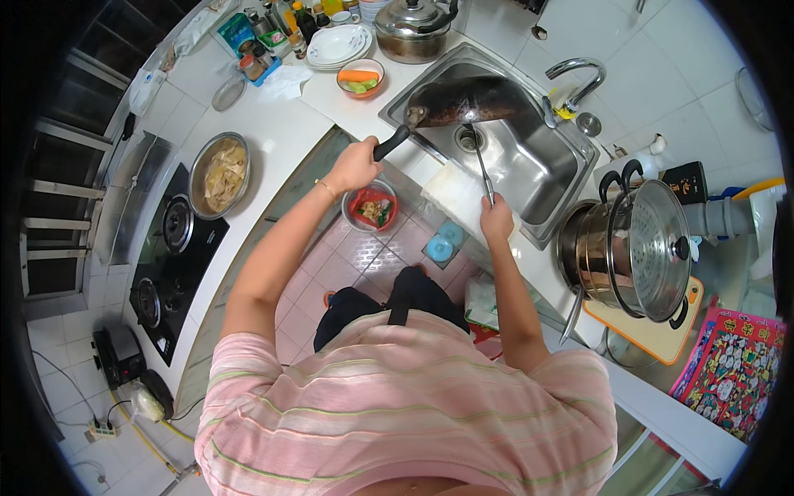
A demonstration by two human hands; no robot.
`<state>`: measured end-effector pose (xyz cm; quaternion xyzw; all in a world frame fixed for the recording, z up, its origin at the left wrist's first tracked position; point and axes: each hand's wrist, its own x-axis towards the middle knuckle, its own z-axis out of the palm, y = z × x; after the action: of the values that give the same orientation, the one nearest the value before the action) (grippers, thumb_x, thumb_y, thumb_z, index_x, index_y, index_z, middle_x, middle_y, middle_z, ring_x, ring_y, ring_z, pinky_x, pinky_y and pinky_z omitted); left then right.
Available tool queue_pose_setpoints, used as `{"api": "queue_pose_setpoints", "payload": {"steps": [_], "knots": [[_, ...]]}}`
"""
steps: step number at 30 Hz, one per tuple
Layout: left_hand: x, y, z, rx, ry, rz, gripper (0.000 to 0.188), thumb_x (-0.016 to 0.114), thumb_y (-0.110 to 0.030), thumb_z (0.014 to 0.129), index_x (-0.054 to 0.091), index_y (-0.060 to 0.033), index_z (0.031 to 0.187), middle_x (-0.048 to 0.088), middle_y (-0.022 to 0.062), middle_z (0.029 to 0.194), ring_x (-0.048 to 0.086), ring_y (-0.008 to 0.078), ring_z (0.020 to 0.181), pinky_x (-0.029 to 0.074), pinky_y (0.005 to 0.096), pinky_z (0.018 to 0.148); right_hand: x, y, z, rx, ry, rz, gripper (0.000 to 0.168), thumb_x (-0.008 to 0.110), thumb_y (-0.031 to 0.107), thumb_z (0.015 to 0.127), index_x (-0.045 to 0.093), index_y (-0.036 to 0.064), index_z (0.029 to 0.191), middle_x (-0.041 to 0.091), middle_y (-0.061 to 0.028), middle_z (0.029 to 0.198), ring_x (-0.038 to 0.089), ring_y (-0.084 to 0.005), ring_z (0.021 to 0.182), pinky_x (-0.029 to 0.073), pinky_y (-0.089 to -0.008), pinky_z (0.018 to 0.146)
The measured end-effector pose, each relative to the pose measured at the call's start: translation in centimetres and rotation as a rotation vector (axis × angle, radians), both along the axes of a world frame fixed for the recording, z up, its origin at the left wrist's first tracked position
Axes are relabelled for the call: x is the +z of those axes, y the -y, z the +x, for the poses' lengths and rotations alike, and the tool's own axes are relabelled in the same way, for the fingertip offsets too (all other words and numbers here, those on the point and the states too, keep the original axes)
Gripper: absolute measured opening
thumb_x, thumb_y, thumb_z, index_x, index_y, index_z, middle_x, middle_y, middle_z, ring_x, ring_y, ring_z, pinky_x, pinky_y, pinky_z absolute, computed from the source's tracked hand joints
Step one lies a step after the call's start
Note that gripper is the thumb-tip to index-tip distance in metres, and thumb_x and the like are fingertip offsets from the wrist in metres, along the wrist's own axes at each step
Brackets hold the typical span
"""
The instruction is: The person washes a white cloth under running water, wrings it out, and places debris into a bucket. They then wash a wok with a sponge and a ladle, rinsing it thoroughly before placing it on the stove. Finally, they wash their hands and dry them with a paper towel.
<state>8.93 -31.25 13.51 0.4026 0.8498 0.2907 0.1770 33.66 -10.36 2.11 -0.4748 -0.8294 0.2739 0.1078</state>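
Note:
My left hand [355, 163] grips the black handle [392, 144] of a dark wok [462, 102]. The wok is tilted on its side over the stainless steel sink [530, 177], with its underside partly showing. In my right hand [498, 219] is a slim metal-handled cooking utensil [484, 162]. Its far end meets the wok's lower rim, and the shape of its head is hidden. The sink drain [466, 137] lies just below the wok. Beneath my right hand, a white cloth [448, 191] is draped over the sink's front edge.
A faucet [580, 80] rises behind the sink. To the right stands a steamer pot [595, 242] with a glass lid. A metal bowl of sliced food [219, 177] sits beside the gas stove [180, 266]. A carrot bowl [361, 90] stands left of the sink; a lined bin [372, 206] is below.

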Motion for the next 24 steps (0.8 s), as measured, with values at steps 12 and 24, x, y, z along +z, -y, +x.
{"api": "queue_pose_setpoints", "payload": {"steps": [12, 24], "knots": [[2.5, 3.5, 0.2, -0.031, 0.030, 0.110, 0.033, 0.059, -0.011, 0.071, 0.054, 0.0037, 0.099, 0.058, 0.0220, 0.070, 0.061, 0.0373, 0.069, 0.046, 0.0430, 0.064, 2.3, 3.2, 0.4, -0.141, -0.159, 0.100, 0.036, 0.054, 0.034, 0.090, 0.059, 0.009, 0.115, 0.066, -0.0210, 0.091, 0.062, -0.0414, 0.085, 0.047, -0.0476, 0.074], [1.7, 11.8, 5.3, 0.149, 0.999, 0.352, 0.060, 0.056, -0.005, 0.078, 0.035, 0.0084, 0.133, 0.050, 0.0028, 0.057, 0.045, 0.0091, 0.044, 0.033, 0.0255, 0.036, 6.9, 10.6, 1.1, -0.124, -0.340, 0.210, 0.052, 0.061, 0.037, 0.089, 0.058, -0.009, 0.114, 0.066, -0.0241, 0.098, 0.063, -0.0320, 0.086, 0.047, -0.0379, 0.078]]}}
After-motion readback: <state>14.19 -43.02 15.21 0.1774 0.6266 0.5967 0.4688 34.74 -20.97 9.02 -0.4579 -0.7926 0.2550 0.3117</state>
